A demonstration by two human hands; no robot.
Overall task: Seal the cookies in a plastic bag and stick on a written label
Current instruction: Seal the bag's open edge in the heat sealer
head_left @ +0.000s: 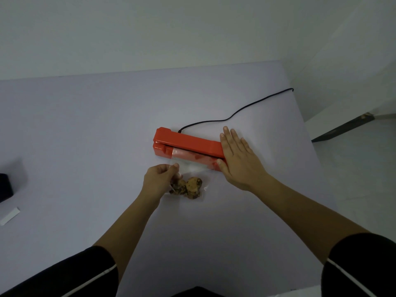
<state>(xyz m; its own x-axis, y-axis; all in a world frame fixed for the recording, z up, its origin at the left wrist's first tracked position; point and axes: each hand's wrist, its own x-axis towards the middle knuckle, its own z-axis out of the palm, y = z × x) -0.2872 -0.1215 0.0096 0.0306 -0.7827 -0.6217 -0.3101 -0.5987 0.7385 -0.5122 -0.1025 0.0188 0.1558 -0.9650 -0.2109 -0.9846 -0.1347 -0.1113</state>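
Bag [188,168] mouth points into sealer [188,144]; left hand [159,179] pinches its corner, right hand [240,159] lies flat, spread.

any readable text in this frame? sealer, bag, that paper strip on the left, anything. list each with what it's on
None readable.
Orange sealer: no lettering visible.
Plastic bag: clear, no print.
White paper strip: looks blank from here.
Black object at the left edge: no visible markings.

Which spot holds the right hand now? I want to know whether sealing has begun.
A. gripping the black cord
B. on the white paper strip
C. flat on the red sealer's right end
C: the right hand lies flat, fingers spread, on the right end of the red sealer, with the bag's open edge in its slot.
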